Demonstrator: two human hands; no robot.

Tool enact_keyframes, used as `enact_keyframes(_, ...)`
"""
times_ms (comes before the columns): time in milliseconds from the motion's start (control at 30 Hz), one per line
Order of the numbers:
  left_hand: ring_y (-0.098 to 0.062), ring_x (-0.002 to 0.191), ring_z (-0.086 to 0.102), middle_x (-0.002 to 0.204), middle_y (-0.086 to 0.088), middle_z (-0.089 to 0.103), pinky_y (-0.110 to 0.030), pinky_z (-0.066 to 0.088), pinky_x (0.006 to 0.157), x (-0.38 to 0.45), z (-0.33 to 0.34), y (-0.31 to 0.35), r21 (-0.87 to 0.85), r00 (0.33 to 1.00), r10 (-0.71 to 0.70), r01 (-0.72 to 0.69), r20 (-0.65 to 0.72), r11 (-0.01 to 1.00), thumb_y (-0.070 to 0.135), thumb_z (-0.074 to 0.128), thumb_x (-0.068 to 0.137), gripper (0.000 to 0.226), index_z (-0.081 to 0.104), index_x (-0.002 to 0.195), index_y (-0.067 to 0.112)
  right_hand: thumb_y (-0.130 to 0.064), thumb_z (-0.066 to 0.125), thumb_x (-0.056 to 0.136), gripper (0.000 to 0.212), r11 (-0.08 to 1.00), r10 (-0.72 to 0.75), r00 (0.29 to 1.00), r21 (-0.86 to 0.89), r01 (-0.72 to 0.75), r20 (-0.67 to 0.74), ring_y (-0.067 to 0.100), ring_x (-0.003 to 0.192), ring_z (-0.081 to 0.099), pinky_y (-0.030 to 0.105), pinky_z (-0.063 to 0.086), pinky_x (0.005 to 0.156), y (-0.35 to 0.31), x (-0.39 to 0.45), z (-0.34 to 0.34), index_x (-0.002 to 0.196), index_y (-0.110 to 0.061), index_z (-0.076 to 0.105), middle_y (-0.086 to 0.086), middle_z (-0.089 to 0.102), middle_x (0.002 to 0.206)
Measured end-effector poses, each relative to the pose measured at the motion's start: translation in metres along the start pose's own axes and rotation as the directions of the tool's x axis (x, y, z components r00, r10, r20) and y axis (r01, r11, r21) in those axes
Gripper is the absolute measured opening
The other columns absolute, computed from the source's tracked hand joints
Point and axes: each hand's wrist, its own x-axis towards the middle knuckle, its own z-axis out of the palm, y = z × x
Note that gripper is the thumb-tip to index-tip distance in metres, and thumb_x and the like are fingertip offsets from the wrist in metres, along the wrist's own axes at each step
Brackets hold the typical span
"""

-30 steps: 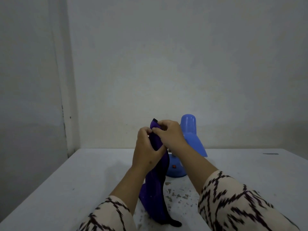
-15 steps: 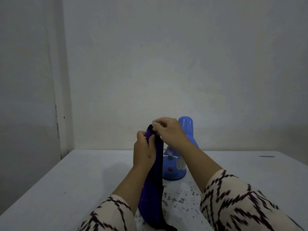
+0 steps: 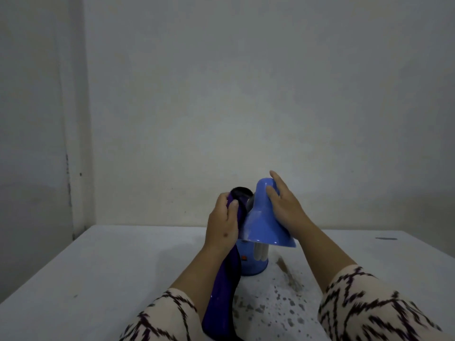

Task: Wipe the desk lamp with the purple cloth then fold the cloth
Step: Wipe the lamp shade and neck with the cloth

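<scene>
Both hands flank the lamp [image 3: 264, 227]: left [image 3: 222, 225] gripping cloth [image 3: 221, 299], right [image 3: 285, 205] touching shade.

Glossy lamp, soft cloth, matt table.
Your desk lamp [image 3: 264, 225] looks smooth plastic; purple cloth [image 3: 222, 296] slightly sheeny; table [image 3: 103, 262] chipped, speckled.

hands [image 3: 222, 225]: 2 | desk lamp [image 3: 264, 225]: 1 | purple cloth [image 3: 221, 299]: 1 | table [image 3: 110, 262]: 1 | sleeves [image 3: 364, 303]: 2 | bulb [image 3: 260, 252]: apparently 1

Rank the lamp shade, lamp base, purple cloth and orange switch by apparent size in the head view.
1. Purple cloth, a long hanging strip, though it hangs nearer the camera, so its lead over the shade is unsure.
2. Lamp shade.
3. Lamp base, partly hidden behind cloth and shade.
4. Orange switch, by far the smallest.
</scene>
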Motion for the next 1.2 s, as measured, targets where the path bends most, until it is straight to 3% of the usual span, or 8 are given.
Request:
enact_keyframes(167, -0.007, 0.102, 0.057, 0.113, 0.011, 0.059, -0.013, 0.044, 0.083, 0.000, 0.004, -0.002, 0.034, 0.952, 0.068, -0.082, 0.300, 0.996, 0.020, 0.039, 0.098, 0.032, 0.051, 0.128, 0.020, -0.034, 0.032, 0.099, 0.049, 1.000, -0.026, 1.000, -0.004, 0.026, -0.008, 0.015, 0.140, 0.021, 0.022, 0.020, 0.102, 0.001, 0.002, -0.002, 0.145, -0.029, 0.019, -0.005, 0.019, 0.154)
enact_keyframes(333, 0.005, 0.129, 0.035, 0.139, 0.020, 0.035, -0.003, 0.031, 0.099, -0.017, -0.008, -0.016, 0.008, 0.898, 0.156, -0.175, 0.412, 0.985, 0.013, 0.046, 0.095, 0.046, 0.035, 0.130, 0.040, -0.032, 0.033, 0.099, 0.048, 0.999, -0.043, 0.999, -0.005, 0.043, -0.005, 0.013, 0.140, 0.020, 0.020, 0.020, 0.100, 0.004, 0.003, 0.000, 0.145, -0.028, 0.018, -0.006, 0.019, 0.154)
enact_keyframes(500, 0.004, 0.132, 0.029, 0.141, 0.021, 0.028, -0.005, 0.025, 0.105, -0.018, -0.007, -0.016, 0.091, 0.877, 0.230, -0.294, 0.423, 0.952, 0.014, 0.043, 0.097, 0.047, 0.025, 0.132, 0.039, -0.032, 0.034, 0.099, 0.049, 0.999, -0.040, 0.999, -0.006, 0.040, -0.001, 0.014, 0.140, 0.021, 0.021, 0.021, 0.101, 0.003, 0.006, -0.001, 0.145, -0.028, 0.019, -0.005, 0.020, 0.154)
enact_keyframes(567, -0.002, 0.130, 0.035, 0.140, 0.016, 0.033, -0.002, 0.027, 0.101, -0.009, -0.004, -0.014, 0.124, 0.897, 0.169, -0.238, 0.409, 0.963, 0.017, 0.039, 0.098, 0.044, 0.025, 0.137, 0.033, -0.032, 0.035, 0.099, 0.049, 1.000, -0.029, 1.000, 0.007, 0.029, -0.004, 0.015, 0.140, 0.022, 0.024, 0.022, 0.105, 0.002, 0.006, 0.000, 0.145, -0.028, 0.019, -0.005, 0.020, 0.154)
enact_keyframes(700, -0.011, 0.132, 0.040, 0.146, 0.002, 0.039, -0.023, 0.034, 0.109, 0.001, 0.004, -0.013, 0.095, 0.930, 0.040, -0.080, 0.365, 0.992, 0.020, 0.037, 0.099, 0.045, 0.030, 0.143, 0.018, -0.034, 0.035, 0.098, 0.050, 1.000, -0.020, 1.000, 0.001, 0.020, -0.011, 0.015, 0.140, 0.022, 0.026, 0.023, 0.105, 0.004, 0.006, -0.002, 0.145, -0.030, 0.019, -0.005, 0.019, 0.154)
enact_keyframes(900, 0.001, 0.136, 0.029, 0.142, 0.021, 0.030, -0.012, 0.024, 0.110, -0.023, -0.001, -0.014, 0.025, 0.901, 0.222, -0.249, 0.374, 0.968, 0.012, 0.043, 0.096, 0.047, 0.027, 0.132, 0.035, -0.035, 0.034, 0.098, 0.051, 1.000, -0.023, 1.000, -0.010, 0.023, -0.012, 0.015, 0.139, 0.023, 0.020, 0.021, 0.098, 0.005, 0.007, 0.001, 0.145, -0.031, 0.017, -0.004, 0.021, 0.154)
enact_keyframes(1033, 0.005, 0.136, 0.022, 0.141, 0.027, 0.022, -0.009, 0.020, 0.110, -0.026, -0.001, -0.013, 0.099, 0.862, 0.278, -0.350, 0.425, 0.932, 0.016, 0.041, 0.096, 0.045, 0.025, 0.131, 0.038, -0.034, 0.035, 0.098, 0.050, 1.000, -0.021, 1.000, 0.022, 0.021, -0.014, 0.013, 0.139, 0.022, 0.020, 0.021, 0.099, 0.004, 0.007, 0.000, 0.145, -0.030, 0.019, -0.006, 0.021, 0.154)
enact_keyframes(1200, -0.004, 0.121, 0.045, 0.137, 0.010, 0.044, -0.007, 0.036, 0.092, -0.005, 0.005, -0.011, 0.135, 0.935, 0.084, -0.138, 0.344, 0.981, 0.022, 0.035, 0.099, 0.046, 0.024, 0.144, 0.026, -0.033, 0.037, 0.098, 0.049, 0.998, -0.005, 1.000, 0.063, 0.004, 0.005, 0.013, 0.139, 0.023, 0.026, 0.025, 0.105, 0.003, 0.005, 0.000, 0.145, -0.031, 0.020, -0.006, 0.020, 0.154)
